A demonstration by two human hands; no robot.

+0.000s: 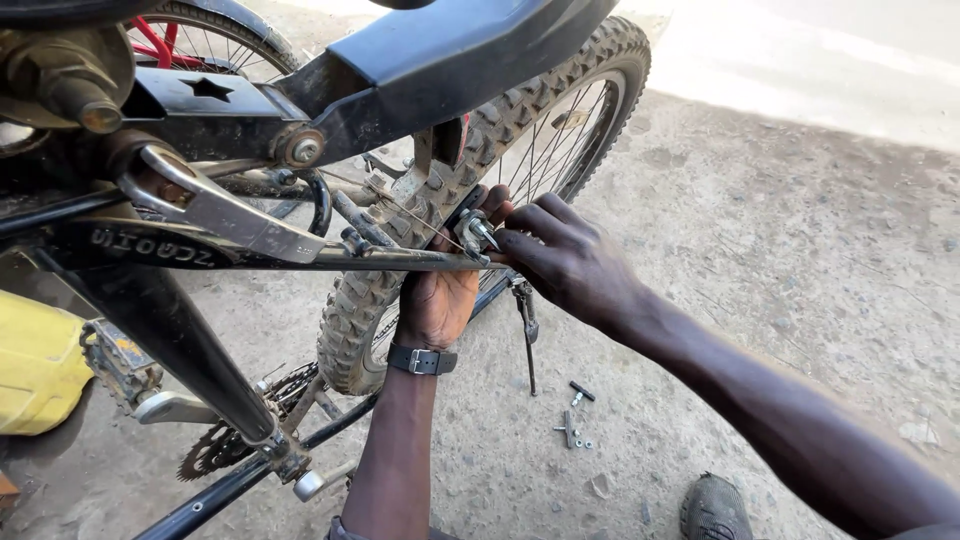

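A black bicycle frame (420,60) fills the left and top of the head view, with its knobby rear tyre (560,95) in the middle. My left hand (440,295), with a black watch at the wrist, grips the tyre beside the rim brake. My right hand (565,262) reaches in from the right and pinches the small metal brake part (478,232) at the end of the thin seat stay (400,258). A bare brake cable (400,205) runs to that spot.
A kickstand (526,330) hangs below the hands. Small bolts and a dark tool (574,425) lie on the concrete ground. The chainring and pedal crank (215,445) sit lower left, by a yellow container (35,365). A dark shoe (715,508) shows at the bottom.
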